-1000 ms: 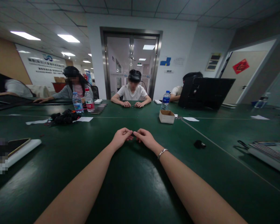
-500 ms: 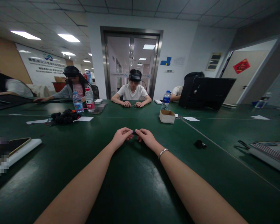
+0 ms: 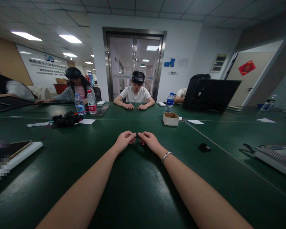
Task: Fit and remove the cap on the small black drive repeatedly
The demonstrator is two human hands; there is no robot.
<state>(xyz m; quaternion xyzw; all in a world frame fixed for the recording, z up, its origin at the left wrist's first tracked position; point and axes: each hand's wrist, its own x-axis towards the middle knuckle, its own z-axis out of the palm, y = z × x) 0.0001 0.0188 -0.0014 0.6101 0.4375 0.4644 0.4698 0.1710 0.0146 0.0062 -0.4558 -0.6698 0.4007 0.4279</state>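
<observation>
Both my hands meet over the green table [image 3: 138, 171], fingertips almost touching. Between them is a small dark object [image 3: 137, 135], mostly hidden by the fingers and too small to name. My left hand [image 3: 125, 141] is closed in a pinch on its left end. From the other side, my right hand [image 3: 149, 141] pinches its right end, with a silver bracelet [image 3: 166, 157] around the wrist. Off to the right on the tabletop lies a small black item [image 3: 204, 147], its kind unclear.
An open box [image 3: 171, 120] stands beyond my right hand, a water bottle [image 3: 169, 102] behind it. Two bottles [image 3: 79, 105] and a black bundle [image 3: 66, 119] sit at the left. A monitor [image 3: 211, 95] stands back right. A person [image 3: 135, 93] sits opposite; others sit nearby.
</observation>
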